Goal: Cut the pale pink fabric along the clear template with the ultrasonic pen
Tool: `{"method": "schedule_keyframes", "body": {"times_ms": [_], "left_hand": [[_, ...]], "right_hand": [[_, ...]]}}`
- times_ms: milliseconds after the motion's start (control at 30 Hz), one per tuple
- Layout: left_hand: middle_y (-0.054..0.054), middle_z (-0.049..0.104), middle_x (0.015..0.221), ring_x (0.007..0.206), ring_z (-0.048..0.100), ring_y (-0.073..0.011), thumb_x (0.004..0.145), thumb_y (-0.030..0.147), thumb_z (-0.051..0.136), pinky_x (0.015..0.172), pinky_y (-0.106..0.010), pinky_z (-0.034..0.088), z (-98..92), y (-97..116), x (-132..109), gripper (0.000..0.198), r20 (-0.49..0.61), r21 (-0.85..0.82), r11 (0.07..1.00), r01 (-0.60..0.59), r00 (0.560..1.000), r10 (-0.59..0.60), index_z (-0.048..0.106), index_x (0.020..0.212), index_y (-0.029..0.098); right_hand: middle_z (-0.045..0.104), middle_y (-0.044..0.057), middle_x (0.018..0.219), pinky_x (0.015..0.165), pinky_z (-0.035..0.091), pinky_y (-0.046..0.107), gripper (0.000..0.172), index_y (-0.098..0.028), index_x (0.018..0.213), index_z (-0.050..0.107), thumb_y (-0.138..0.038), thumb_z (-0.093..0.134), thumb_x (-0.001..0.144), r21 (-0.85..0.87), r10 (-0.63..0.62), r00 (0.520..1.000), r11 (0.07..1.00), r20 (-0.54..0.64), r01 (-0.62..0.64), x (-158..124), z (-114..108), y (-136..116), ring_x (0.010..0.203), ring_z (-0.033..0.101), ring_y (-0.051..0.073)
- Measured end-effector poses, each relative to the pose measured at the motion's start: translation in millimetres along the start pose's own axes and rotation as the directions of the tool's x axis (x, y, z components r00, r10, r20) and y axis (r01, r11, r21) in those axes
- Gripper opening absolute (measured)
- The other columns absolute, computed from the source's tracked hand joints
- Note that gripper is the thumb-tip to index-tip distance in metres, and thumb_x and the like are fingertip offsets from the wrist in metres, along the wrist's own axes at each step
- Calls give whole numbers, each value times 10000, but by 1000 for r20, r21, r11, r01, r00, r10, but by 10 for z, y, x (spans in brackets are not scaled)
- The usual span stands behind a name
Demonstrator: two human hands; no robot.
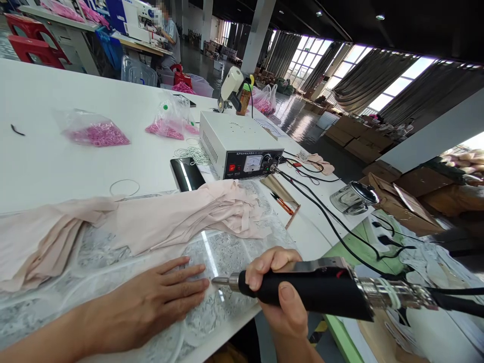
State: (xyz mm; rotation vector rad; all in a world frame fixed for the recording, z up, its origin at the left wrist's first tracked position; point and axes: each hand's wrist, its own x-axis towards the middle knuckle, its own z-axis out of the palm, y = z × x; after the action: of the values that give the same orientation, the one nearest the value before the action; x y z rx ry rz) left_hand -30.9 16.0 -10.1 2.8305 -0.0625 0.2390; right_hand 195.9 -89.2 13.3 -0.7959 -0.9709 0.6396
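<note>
My left hand (151, 297) lies flat, fingers stretched out, on a scratched see-through sheet (223, 257) over the table. Whether thin cloth lies under the palm I cannot tell. A black handheld ultrasonic tool (306, 287) is gripped in my right hand (280, 282). Its metal tip points left, close beside the left fingertips, at the sheet's surface. Just beyond the hands, a fanned pile of pale pink fabric pieces (181, 212) rests on the sheet. Another folded stack of pink fabric (49, 237) sits at the left.
A white control box (242, 136) stands behind the fabric, its black cables (325, 206) running right. Around it are a dark phone (187, 174), orange-handled snips (283, 202), a lidded glass jar (351, 197) and bags of pink bits (98, 132). A co-worker (172, 40) sits at a sewing machine behind.
</note>
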Motion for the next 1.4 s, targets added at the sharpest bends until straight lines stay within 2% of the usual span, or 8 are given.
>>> {"method": "schedule_keyframes", "body": {"times_ms": [200,433,567,833,1033,1167,1300,1400], "left_hand": [[-15,475,1529,1481,323,-202,972,70,549,1273,-346,103,-18,3,10,491,-6,36,999,-19,1000,19,516,1446,192],[-5,397,1576,1508,260,-206,993,74,499,1272,-363,5,-9,4,11,481,47,117,992,-42,998,37,488,1464,171],[-7,420,1567,1499,287,-210,999,78,490,1266,-358,-32,-8,14,8,464,37,136,990,-38,999,33,494,1456,155],[-11,443,1557,1495,302,-200,1003,105,504,1266,-334,8,-26,18,28,463,21,75,997,-24,1000,22,492,1461,167],[-29,487,1531,1469,368,-202,997,123,526,1261,-340,163,-25,-6,-7,473,-21,30,999,18,1000,-17,497,1464,198],[-19,465,1548,1473,364,-194,1021,161,524,1264,-342,151,-27,-27,-54,444,-7,71,997,38,999,-37,503,1460,216],[-29,492,1531,1464,384,-196,1030,212,547,1265,-343,164,-50,-77,-25,376,-30,89,995,37,999,-35,555,1405,205],[-39,503,1524,1457,397,-211,1014,258,594,1262,-356,181,-67,-122,22,397,-23,88,995,36,999,-34,552,1404,196]], "right_hand": [[605,-17,759,455,523,286,143,-272,922,626,-394,596,855,6,40,999,999,4,-40,-38,19,-105,463,570,120],[609,-25,787,500,535,258,145,-265,940,615,-398,596,884,8,27,999,1000,33,-28,-78,0,-60,502,593,101],[616,-21,811,523,546,260,151,-258,955,610,-400,617,903,26,50,996,998,80,-52,-95,-17,-56,533,616,103],[605,-6,806,533,567,287,152,-229,956,637,-360,625,879,57,-36,999,998,-35,38,-57,-55,-68,553,611,116],[608,-2,835,545,565,290,144,-232,993,611,-346,611,906,-21,-83,997,996,0,83,-92,-136,-28,580,632,123],[626,6,870,614,579,299,138,-231,1023,592,-324,599,921,-53,-98,995,994,29,99,-100,-213,-5,639,648,128],[623,11,840,573,569,315,139,-229,1015,589,-326,590,915,-81,-132,991,988,8,132,-51,-236,13,609,635,142],[625,11,826,573,568,319,137,-228,1009,589,-324,589,911,-96,-143,990,985,0,142,-9,-229,19,608,634,147]]}}
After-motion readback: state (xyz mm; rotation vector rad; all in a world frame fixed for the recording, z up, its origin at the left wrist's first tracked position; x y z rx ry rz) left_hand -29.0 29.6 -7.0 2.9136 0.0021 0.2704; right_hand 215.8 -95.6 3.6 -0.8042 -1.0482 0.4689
